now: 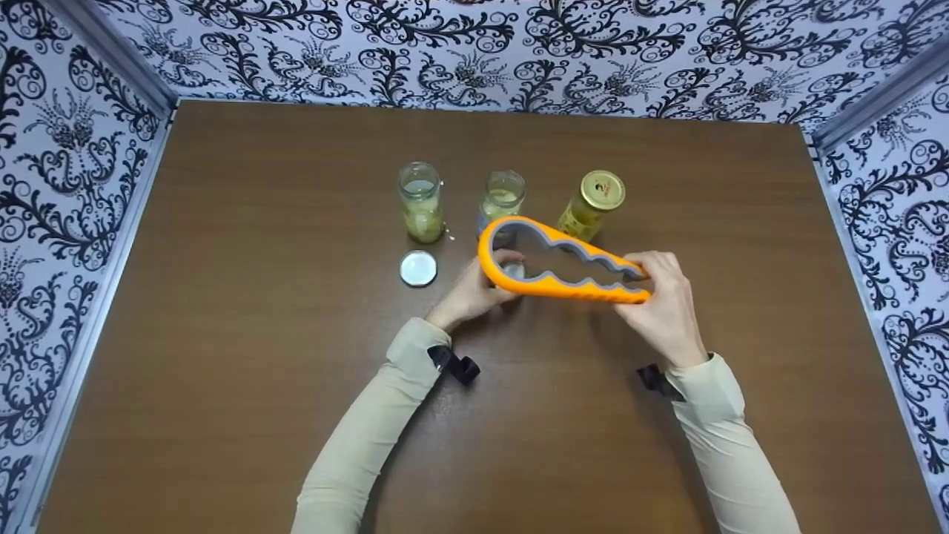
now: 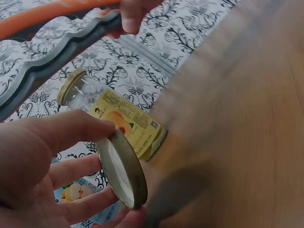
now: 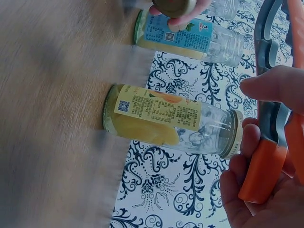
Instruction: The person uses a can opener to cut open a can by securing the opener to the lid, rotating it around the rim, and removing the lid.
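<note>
My left hand [image 1: 468,295] pinches a gold jar lid [image 2: 137,171] on edge, its pale inner side showing, low over the table. My right hand [image 1: 663,308] grips the handle ends of an orange jar opener [image 1: 571,288] with a grey wavy inner edge. The opener's wide loop reaches across above the left hand and partly covers it in the head view. Just beyond stands an uncapped jar [image 1: 506,194] with a blue label. To its right, a yellow-labelled jar [image 3: 152,116] of fruit still wears its gold lid [image 1: 603,190].
Farther left stands another uncapped jar [image 1: 422,211] with pale fruit in it. A loose lid [image 1: 418,268] lies in front of it, white side up. Small light drops dot the wood beside that jar. Patterned panels [image 1: 460,59] border the brown table [image 1: 245,334] at the back and both sides.
</note>
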The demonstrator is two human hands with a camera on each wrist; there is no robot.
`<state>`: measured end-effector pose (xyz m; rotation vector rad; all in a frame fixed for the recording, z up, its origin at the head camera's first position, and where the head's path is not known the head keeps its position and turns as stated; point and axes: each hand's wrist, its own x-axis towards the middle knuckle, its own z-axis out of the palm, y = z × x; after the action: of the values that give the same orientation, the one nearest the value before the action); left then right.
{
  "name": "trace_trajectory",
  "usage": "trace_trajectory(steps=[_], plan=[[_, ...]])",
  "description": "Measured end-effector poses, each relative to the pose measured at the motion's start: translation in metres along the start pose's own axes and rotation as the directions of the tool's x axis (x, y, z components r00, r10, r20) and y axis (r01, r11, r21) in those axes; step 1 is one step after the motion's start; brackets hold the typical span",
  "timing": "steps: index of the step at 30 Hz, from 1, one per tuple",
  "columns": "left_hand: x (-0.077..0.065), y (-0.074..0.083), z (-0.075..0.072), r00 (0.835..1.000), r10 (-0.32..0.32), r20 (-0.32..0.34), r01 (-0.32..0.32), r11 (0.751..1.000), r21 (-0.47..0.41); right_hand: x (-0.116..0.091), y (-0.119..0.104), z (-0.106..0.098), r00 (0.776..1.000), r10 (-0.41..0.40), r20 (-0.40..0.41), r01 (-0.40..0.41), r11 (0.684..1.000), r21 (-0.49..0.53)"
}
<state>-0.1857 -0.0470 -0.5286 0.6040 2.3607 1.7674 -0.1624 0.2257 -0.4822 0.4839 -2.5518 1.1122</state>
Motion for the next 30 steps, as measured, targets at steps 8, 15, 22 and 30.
trace_trajectory(steps=[8, 15, 22, 30], plan=[[0.004, 0.0, -0.003, 1.0, 0.028, 0.002, -0.028, 0.946, 0.324, -0.001, 0.001, -0.005, 1.0, 0.009, 0.007, -0.009, 1.0, -0.02], [0.006, 0.001, 0.002, 1.0, 0.017, -0.012, -0.009, 0.861, 0.508, -0.003, 0.002, -0.007, 0.999, 0.037, 0.006, -0.036, 0.999, -0.025], [0.007, 0.0, 0.009, 0.998, 0.06, -0.036, -0.024, 0.778, 0.628, -0.004, 0.001, -0.008, 0.999, 0.052, 0.001, -0.052, 0.998, -0.018], [0.008, -0.002, 0.014, 0.995, 0.082, -0.052, -0.023, 0.718, 0.696, -0.004, 0.002, -0.009, 0.998, 0.068, -0.018, -0.068, 0.998, -0.016]])
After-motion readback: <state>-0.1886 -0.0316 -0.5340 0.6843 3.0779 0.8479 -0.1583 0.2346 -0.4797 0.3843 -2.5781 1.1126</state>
